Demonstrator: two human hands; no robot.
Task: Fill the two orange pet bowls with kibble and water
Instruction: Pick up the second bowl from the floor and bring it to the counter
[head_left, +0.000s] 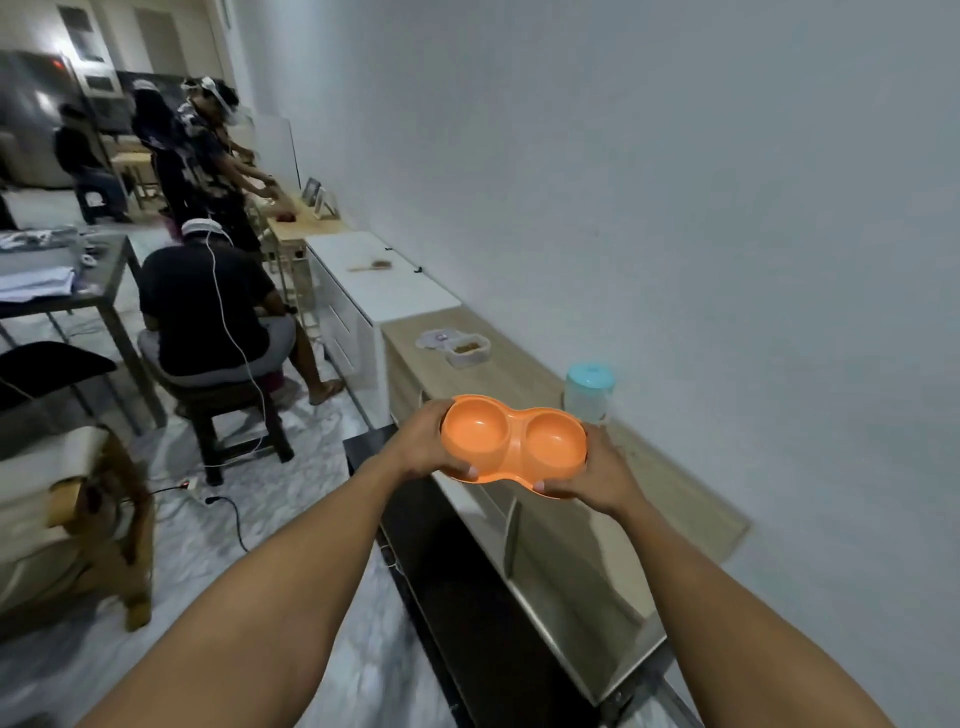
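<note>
I hold an orange double pet bowl (514, 441) in both hands above the front edge of a light wooden cabinet top (524, 374). My left hand (423, 444) grips its left end and my right hand (597, 473) grips its right end. Both cups look empty. Further back on the cabinet stands a clear tub of brown kibble (469, 349) with its lid (435, 339) lying beside it. A clear water jug with a light blue lid (589, 392) stands by the wall, just behind the bowl.
A white wall runs along the right. A white cabinet (374, 291) adjoins the wooden one further back. A person sits on a stool (208, 317) to the left, others stand beyond. Cables and a power strip (197, 488) lie on the floor.
</note>
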